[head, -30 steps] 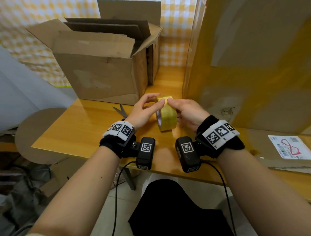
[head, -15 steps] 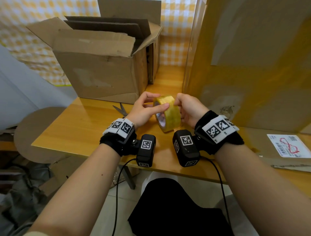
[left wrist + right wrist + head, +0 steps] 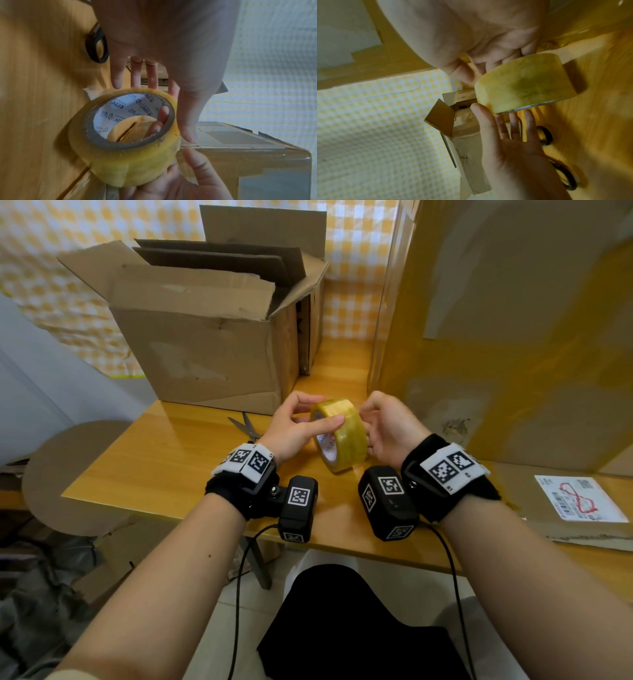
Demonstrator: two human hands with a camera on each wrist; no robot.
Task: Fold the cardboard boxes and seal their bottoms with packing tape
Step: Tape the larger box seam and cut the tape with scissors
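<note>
On the wooden tabletop (image 3: 191, 460), centre of frame, both hands grip the tape roll (image 3: 342, 436): left hand (image 3: 291, 429) pinching, right hand (image 3: 387, 426) curled behind. The tape end may tear or stick back if picked badly.

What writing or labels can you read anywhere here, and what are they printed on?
Inside the tape roll core: a repeated red and blue logo, shown mirrored and too blurred to spell out.
Shipping label on flat cardboard: barcode and red scribble, text too small to read.
Wristbands and wrist cameras: square black-and-white marker patterns, no words.
Open cardboard box: no legible print.
</note>
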